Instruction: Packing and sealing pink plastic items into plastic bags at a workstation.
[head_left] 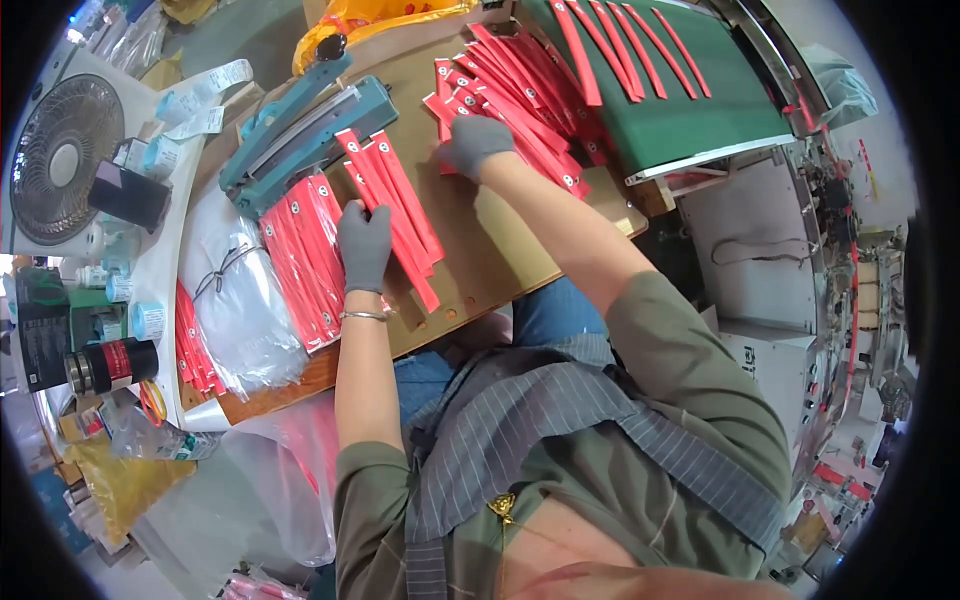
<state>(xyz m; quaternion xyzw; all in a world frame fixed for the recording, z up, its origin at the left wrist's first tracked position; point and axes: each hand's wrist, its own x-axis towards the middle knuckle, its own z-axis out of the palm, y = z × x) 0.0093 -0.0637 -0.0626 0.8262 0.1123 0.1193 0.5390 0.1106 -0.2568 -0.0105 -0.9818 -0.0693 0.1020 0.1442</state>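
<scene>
My left hand, in a grey glove, is closed at the edge of a small bunch of slim red packets, which lies slanted on the brown tabletop. Farther right, my right hand, gloved too, reaches into a fanned heap of the same red packets. Its fingers are closed at the heap's left edge; the fingertips are partly hidden, with a red packet end showing beside them. Left of my left hand lie red packets in clear bags.
A teal bag sealer stands behind the bagged packets. Clear plastic bags lie to its front left, tied with a dark cord. Several red strips ride on a green conveyor belt at the right. A fan stands far left.
</scene>
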